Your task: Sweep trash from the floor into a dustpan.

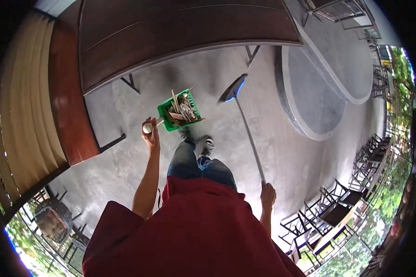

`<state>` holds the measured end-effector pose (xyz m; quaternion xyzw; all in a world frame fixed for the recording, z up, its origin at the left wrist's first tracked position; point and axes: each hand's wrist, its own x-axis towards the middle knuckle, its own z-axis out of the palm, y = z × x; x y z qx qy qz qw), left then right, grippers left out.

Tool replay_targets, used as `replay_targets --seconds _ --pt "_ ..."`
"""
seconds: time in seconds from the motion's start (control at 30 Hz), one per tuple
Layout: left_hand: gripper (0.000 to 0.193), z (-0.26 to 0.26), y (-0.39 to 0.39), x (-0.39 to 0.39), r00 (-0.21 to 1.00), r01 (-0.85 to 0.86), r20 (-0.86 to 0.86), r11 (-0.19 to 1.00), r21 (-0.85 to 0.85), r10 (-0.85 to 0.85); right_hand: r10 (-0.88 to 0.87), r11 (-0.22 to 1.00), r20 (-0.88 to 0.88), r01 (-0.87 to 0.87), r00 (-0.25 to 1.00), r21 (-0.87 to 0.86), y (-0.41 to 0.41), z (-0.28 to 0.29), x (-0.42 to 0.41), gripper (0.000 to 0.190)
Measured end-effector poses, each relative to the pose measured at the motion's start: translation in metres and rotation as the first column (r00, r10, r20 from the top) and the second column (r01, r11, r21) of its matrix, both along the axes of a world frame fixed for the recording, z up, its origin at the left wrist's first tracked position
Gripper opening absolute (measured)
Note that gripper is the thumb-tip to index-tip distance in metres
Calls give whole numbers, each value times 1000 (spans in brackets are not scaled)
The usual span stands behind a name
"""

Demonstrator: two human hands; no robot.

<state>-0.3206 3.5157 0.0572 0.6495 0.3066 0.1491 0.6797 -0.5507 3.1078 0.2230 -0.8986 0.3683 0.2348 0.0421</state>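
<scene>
My left hand (150, 133) grips the pale handle (147, 128) of a green plastic dustpan (163, 107), left of my feet. Dry leaves and plant debris (182, 110) fill the pan, and some long pieces stick out past its rim. Off to my right, my right hand (268, 195) is closed around the grey pole of a broom (249, 135). Its dark bristle head with a blue edge (234, 89) lies well forward of my hand, to the right of the dustpan and apart from it. Whether the bristles touch the floor I cannot tell.
A dark brown table (187, 27) on metal legs spans the floor ahead. Curved low steps (312, 93) rise at the right. Black chairs (336, 214) line the right side. A reddish-brown wooden panel (64, 97) and tan curtain (27, 104) stand left. Grey concrete floor (222, 124) lies around my feet.
</scene>
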Motion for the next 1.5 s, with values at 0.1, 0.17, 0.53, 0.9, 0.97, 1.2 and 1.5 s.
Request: replay_targets --seconds 0.1,0.17,0.53,0.9,0.97,1.2,1.5 --pt "15 -17 -15 34 993 121 6 991 57 -121 1 998 -138 -9 990 -61 2 2 38 34" --pt "17 -28 -24 50 979 185 53 970 161 -196 35 998 -122 -41 992 -43 4 -11 58 33" --pt "23 -74 -42 82 952 297 -18 915 271 -304 354 933 -42 -350 934 83 65 -14 93 27" --pt "22 -82 -36 93 949 303 27 935 184 -313 -62 977 -151 91 987 191 96 18 49 34" --pt "22 -70 -42 92 948 303 54 941 151 -314 -142 966 -127 166 982 200 92 20 28 34" --pt "16 -32 -55 82 950 300 47 943 144 -309 -567 760 60 493 821 424 65 4 -42 36" --pt "14 40 -152 48 964 248 -115 968 48 -241 -663 698 164 523 731 490 -22 -52 -81 43"
